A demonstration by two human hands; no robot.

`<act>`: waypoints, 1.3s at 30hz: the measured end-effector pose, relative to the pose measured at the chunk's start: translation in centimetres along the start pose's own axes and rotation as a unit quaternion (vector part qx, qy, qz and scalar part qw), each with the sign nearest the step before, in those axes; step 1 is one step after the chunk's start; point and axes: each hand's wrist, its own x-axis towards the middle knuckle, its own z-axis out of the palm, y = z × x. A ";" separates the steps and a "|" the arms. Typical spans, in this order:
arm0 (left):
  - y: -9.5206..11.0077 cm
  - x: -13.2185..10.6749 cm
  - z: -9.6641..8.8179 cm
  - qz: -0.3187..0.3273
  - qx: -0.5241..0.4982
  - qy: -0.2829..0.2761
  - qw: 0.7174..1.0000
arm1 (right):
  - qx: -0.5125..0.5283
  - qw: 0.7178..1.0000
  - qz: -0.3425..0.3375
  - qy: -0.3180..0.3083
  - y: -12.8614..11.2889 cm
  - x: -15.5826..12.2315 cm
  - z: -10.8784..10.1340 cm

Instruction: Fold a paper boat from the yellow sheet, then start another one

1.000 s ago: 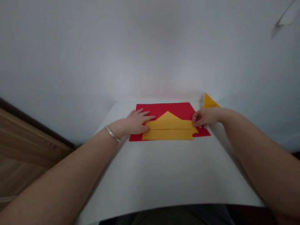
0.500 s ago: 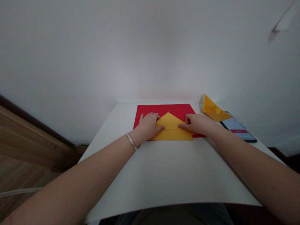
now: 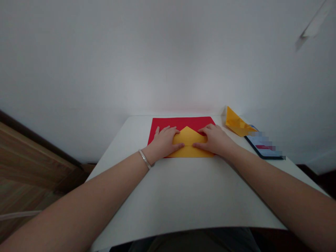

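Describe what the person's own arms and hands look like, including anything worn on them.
The left forearm and right forearm are bare, with no sleeves, cables or markings in view. The left hand and right hand wear no gloves. A thin, smooth silver-coloured bangle is worn just above the left hand.

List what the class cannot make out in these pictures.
Head view:
Yellow folded paper sides: hidden by the left hand and right hand.
Red paper beneath: covered by the yellow paper.
Phone screen: text blurred out.
Pale wall strip: blurred, cut off by the top edge.

left wrist [image 3: 151,152]: silver bangle [image 3: 144,159] | forearms [image 3: 86,203]: bare | lap: dark trousers [image 3: 194,240]
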 end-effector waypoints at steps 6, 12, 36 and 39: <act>0.1 -0.4 0.4 0.016 0.038 0.030 0.999 | 0.074 0.997 0.003 0.000 0.0 0.6 1.1; 0.2 -0.6 0.3 0.029 0.042 0.012 0.999 | 0.237 0.969 0.058 0.020 -0.1 0.9 1.3; -0.3 -0.4 -1.9 0.105 -0.253 0.315 0.909 | 0.609 0.782 0.129 0.016 2.0 0.7 -0.4; -0.5 -0.4 -1.6 0.097 -0.273 0.255 0.923 | 0.621 0.774 0.122 0.009 1.1 0.6 -0.2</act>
